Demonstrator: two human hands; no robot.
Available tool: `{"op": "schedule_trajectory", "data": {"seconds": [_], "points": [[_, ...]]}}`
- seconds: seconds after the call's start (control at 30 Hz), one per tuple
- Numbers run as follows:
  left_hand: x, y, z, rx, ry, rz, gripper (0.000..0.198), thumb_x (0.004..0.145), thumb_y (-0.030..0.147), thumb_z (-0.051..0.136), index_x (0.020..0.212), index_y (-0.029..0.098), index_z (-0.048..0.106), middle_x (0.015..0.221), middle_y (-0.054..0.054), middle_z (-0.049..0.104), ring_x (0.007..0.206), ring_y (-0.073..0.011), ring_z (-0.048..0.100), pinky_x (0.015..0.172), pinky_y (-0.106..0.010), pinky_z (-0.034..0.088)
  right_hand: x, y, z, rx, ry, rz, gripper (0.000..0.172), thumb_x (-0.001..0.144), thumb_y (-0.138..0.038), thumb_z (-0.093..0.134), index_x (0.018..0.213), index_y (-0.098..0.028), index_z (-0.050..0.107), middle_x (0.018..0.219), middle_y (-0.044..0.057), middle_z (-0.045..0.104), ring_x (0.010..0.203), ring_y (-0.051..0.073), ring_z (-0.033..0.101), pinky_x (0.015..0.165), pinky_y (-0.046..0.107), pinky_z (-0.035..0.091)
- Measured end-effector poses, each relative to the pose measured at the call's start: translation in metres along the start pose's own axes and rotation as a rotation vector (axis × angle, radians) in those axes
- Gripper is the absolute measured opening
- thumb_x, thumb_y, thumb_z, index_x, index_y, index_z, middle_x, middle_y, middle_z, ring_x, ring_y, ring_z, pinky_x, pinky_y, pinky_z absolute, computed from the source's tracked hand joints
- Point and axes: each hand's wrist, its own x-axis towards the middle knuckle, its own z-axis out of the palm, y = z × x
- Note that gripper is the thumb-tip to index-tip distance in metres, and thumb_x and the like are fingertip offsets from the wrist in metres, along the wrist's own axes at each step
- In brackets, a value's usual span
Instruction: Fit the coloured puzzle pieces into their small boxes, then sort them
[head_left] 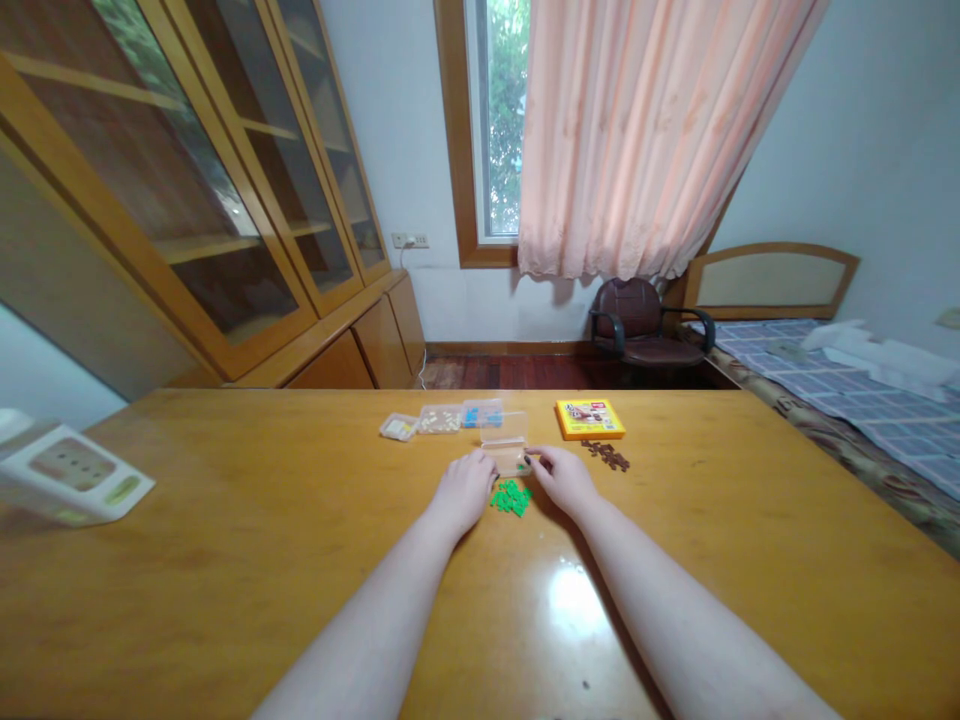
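Observation:
A small clear plastic box point(504, 458) stands on the table with its lid raised at the back. My left hand point(468, 486) has its fingers curled against the box's left side. At the right side of the box is my right hand point(564, 480), thumb and fingers drawn together over its edge; whatever they hold is too small to make out. A bit of green shows inside the box close to those fingertips. Just in front of the box, between both hands, lies a loose pile of small green plastic pieces point(511, 498).
Behind the box are clear cases with blue pieces point(482, 414), cream pieces point(441, 420) and a pale-yellow filling point(399, 427). Right of them lie a yellow box point(590, 419) and a brown piece pile point(606, 455). A white container point(71, 470) stands at the table's far left.

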Motion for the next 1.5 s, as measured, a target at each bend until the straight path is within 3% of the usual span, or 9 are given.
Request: {"op": "schedule_trajectory", "data": {"seconds": [0.2,0.43,0.57,0.93,1.5], "points": [[0.007,-0.010,0.008,-0.123,0.167,-0.034,0.018,0.090,0.025,0.044,0.093,0.019,0.060,0.095,-0.005,0.058,0.090,-0.0170,0.056,0.080,-0.029,0.041,-0.004,-0.008,-0.004,-0.043,-0.087,-0.079,0.024,0.084,-0.030,0.047,0.093,-0.021,0.068,0.076,0.003,0.068,0.070,0.015,0.059,0.066,0.024,0.041],[0.008,-0.016,0.011,-0.135,0.141,-0.012,0.019,0.088,0.022,0.046,0.098,0.022,0.063,0.098,-0.004,0.058,0.091,-0.0163,0.056,0.082,-0.029,0.041,-0.009,-0.016,-0.008,-0.130,-0.266,-0.228,0.030,0.081,-0.021,0.047,0.102,-0.026,0.067,0.091,0.003,0.071,0.079,0.016,0.063,0.071,0.024,0.041],[0.004,-0.011,0.005,-0.110,0.055,0.059,0.017,0.087,0.024,0.048,0.092,0.022,0.065,0.096,-0.005,0.059,0.089,-0.0168,0.056,0.081,-0.028,0.042,-0.010,-0.019,-0.010,-0.223,-0.325,-0.240,0.035,0.080,-0.022,0.046,0.109,-0.029,0.066,0.094,0.003,0.071,0.080,0.018,0.064,0.071,0.025,0.041],[0.002,-0.009,0.007,-0.042,-0.040,0.141,0.016,0.085,0.026,0.051,0.089,0.024,0.066,0.093,-0.003,0.060,0.083,-0.0179,0.058,0.073,-0.027,0.043,-0.008,-0.018,-0.009,-0.257,-0.314,-0.190,0.028,0.082,-0.026,0.048,0.101,-0.027,0.068,0.091,0.005,0.071,0.079,0.018,0.064,0.069,0.024,0.040],[0.001,-0.009,0.001,0.011,-0.069,0.099,0.018,0.087,0.027,0.047,0.091,0.023,0.064,0.096,-0.005,0.060,0.086,-0.0185,0.059,0.076,-0.029,0.043,-0.008,-0.020,-0.009,-0.356,-0.308,-0.142,0.026,0.088,-0.034,0.045,0.096,-0.025,0.068,0.091,0.005,0.071,0.082,0.017,0.063,0.070,0.023,0.039]]}}
